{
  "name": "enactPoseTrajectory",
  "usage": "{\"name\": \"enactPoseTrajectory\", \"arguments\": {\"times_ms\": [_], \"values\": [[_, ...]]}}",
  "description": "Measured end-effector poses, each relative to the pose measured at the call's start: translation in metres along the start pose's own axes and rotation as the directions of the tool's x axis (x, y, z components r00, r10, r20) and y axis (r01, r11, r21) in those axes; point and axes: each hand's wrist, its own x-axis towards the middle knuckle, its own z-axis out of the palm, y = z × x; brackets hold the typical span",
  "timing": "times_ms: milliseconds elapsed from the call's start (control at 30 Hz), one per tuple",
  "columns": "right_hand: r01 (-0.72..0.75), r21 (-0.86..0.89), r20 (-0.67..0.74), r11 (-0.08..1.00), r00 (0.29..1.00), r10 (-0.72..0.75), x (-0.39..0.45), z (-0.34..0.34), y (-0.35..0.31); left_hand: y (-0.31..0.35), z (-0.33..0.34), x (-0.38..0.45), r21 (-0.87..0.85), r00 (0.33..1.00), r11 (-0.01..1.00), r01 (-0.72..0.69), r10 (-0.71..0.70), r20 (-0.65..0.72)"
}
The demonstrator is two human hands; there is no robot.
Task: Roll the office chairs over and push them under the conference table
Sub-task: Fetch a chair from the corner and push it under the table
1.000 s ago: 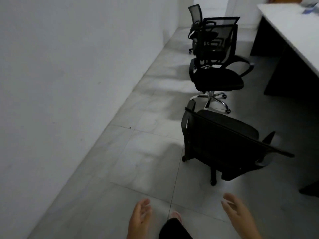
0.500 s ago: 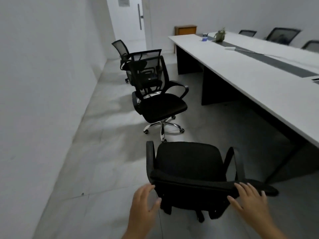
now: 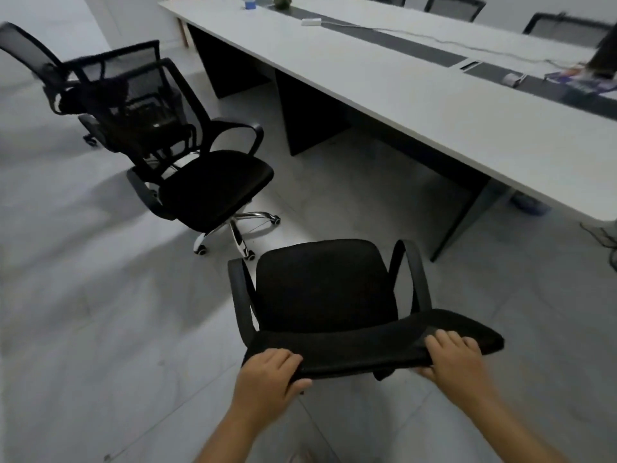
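Three black office chairs stand on a grey tiled floor [image 3: 100,329] beside a long white conference table [image 3: 417,105], which runs from the top centre of the frame to the right edge on dark panel legs. A dark strip runs along the tabletop, with a white cable, a small white box [image 3: 311,22], a blue cup [image 3: 250,2] and a green plant pot [image 3: 281,1] near its far end. More chair backs show blurred along the table's far side.

The nearest chair [image 3: 327,295] sits in the foreground, well apart from the table edge, its seat facing away from the camera and its armrests rising on either side. A second chair [image 3: 213,185], with a mesh back and chrome wheeled base, stands just beyond it to the left, its seat turned toward the table. A third chair [image 3: 30,58] stands further back at the left, partly hidden behind the second.

At the top of the nearest chair's backrest, the person's left hand [image 3: 267,375] grips the left end, fingers curled over the rim and thumb beneath. The right hand [image 3: 454,359] grasps the right end, fingers wrapped over the top edge. Both forearms reach in from the bottom of the frame.
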Motion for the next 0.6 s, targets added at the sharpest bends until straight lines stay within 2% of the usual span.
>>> {"name": "enactPoseTrajectory", "arguments": {"times_ms": [67, 133, 233, 333, 400, 500, 600], "values": [[-0.050, 0.090, 0.111, 0.995, 0.993, 0.040, -0.003, -0.003, -0.028, -0.028, -0.005, -0.009, -0.024, 1.000, 1.000, 0.002, -0.002, 0.025], [-0.096, 0.167, 0.135, 0.981, 0.988, 0.074, -0.006, -0.004, -0.037, -0.042, -0.007, -0.012, -0.026, 0.999, 1.000, -0.015, 0.016, 0.039], [-0.096, 0.161, 0.076, 0.982, 0.994, 0.085, -0.012, -0.005, -0.037, -0.048, -0.006, -0.002, 0.017, 0.997, 0.998, -0.067, 0.066, 0.049], [-0.031, 0.104, 0.008, 0.994, 0.999, 0.031, -0.011, 0.000, -0.040, -0.054, -0.006, 0.015, -0.021, 0.986, 0.988, -0.155, 0.156, 0.054], [-0.024, 0.096, -0.039, 0.995, 0.999, 0.028, -0.009, 0.005, -0.039, -0.057, 0.002, 0.020, -0.069, 0.985, 0.986, -0.149, 0.154, 0.073], [-0.040, 0.082, -0.101, 0.996, 0.994, 0.048, 0.014, 0.014, -0.037, -0.070, 0.002, 0.044, -0.047, 0.981, 0.980, -0.195, 0.194, -0.024], [-0.069, 0.086, -0.142, 0.994, 0.987, 0.081, 0.060, 0.035, -0.032, -0.098, 0.011, 0.093, 0.013, 0.974, 0.975, -0.224, 0.224, -0.039]]}}
